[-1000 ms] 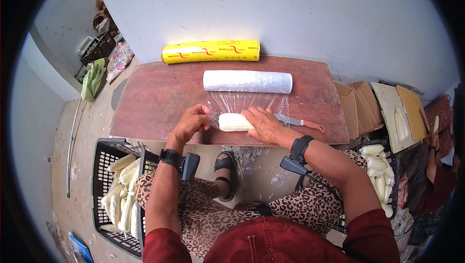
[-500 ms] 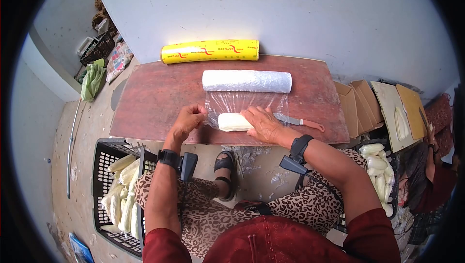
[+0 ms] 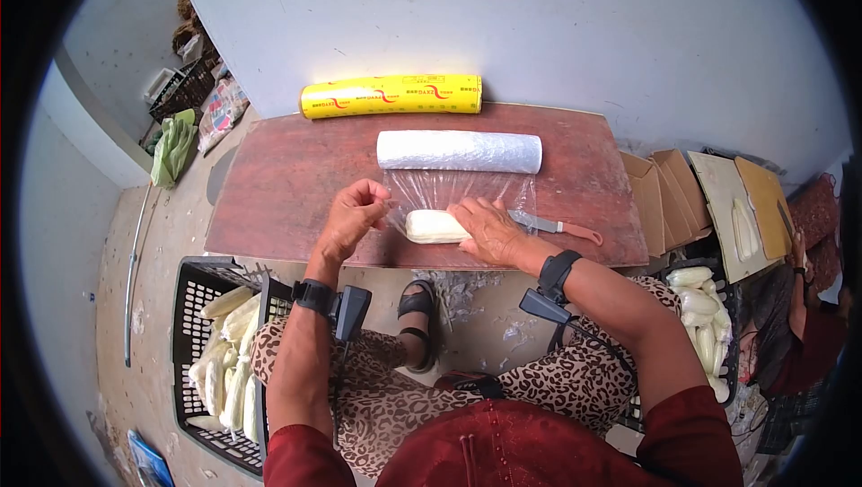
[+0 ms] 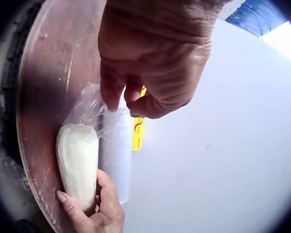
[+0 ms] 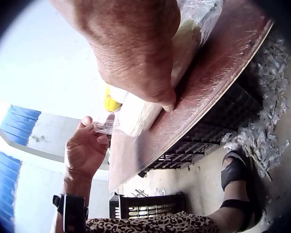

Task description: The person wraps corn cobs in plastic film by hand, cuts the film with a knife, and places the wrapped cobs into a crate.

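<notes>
A pale, blunt-ended vegetable (image 3: pixel 435 227) lies near the table's front edge on clear cling film (image 3: pixel 449 189), which runs out from a white film roll (image 3: pixel 460 151). My right hand (image 3: pixel 489 228) holds the vegetable's right part, thumb on the near side and fingers on the far side, as the left wrist view shows. Off its left end, my left hand (image 3: pixel 357 216) pinches the film's edge between thumb and fingertips. In the left wrist view the film stretches from those fingers to the vegetable's end (image 4: pixel 78 138). A knife (image 3: pixel 561 228) with a pinkish handle lies right of my right hand.
A yellow printed roll (image 3: pixel 391 96) lies along the back of the wooden table (image 3: pixel 287 182). Black crates of pale vegetables stand at left (image 3: pixel 184 307) and right (image 3: pixel 732 343). Cardboard (image 3: pixel 664 200) leans beyond the table's right end. Another person's arm (image 3: pixel 799 294) shows at far right.
My left hand shifts slightly left, then rises and moves a little back to the right, with the film's edge in its fingers. The right hand stays on the vegetable.
</notes>
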A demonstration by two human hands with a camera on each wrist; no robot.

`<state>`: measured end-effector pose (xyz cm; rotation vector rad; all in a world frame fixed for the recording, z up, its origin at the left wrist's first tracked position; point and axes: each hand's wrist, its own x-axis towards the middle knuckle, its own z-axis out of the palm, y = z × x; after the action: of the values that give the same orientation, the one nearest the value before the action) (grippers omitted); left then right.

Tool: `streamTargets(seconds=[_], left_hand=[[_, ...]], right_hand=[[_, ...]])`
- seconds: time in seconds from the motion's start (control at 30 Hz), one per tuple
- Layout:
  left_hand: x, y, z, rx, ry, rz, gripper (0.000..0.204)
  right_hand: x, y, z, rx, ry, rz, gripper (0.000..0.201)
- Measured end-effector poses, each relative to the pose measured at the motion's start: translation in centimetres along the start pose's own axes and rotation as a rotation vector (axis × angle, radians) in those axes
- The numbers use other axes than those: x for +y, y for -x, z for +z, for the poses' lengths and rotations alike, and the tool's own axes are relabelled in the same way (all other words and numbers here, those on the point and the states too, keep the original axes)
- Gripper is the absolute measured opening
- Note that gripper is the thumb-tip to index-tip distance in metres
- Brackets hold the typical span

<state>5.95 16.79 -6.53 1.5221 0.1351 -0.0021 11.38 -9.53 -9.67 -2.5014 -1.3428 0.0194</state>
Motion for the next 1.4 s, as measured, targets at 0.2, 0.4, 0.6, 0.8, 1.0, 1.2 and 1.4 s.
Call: streamTargets(seconds=[0.2,0.4,0.6,0.8,1.0,1.2,1.4], left_hand=[[0.5,0.1,-0.2,0.031,-0.224,-0.007,0.01],[-0.3,0.1,-0.3,0.075,-0.646,0.019,0.007],[-2.6,-0.3,-1.3,0.196,-1.113,0.263,0.008],[-2.6,-0.3,-2.2,0.547,-1.182,0.129,0.009],[-2.8,-1.3,-2.6,0.404,-0.855,-0.091,0.015],[0.1,0.5,-1.4,0.047,-0.658,-0.296,0.028],[-0.8,0.1,-2.4,0.154,-0.846,-0.287,0.021]], right_hand=[[0.1,0.1,-0.1,-0.018,-0.017,0.004,0.062],[0.2,0.1,0.1,-0.016,-0.023,0.0,0.061],[0.2,0.0,0.1,-0.02,-0.02,0.006,0.06],[0.3,0.2,0.3,0.004,-0.034,-0.008,0.06],[0.4,0.2,0.4,0.019,-0.012,-0.023,0.062],[0.3,0.2,0.1,0.002,0.0,-0.015,0.063],[0.2,0.3,-0.1,-0.031,-0.012,0.002,0.062]])
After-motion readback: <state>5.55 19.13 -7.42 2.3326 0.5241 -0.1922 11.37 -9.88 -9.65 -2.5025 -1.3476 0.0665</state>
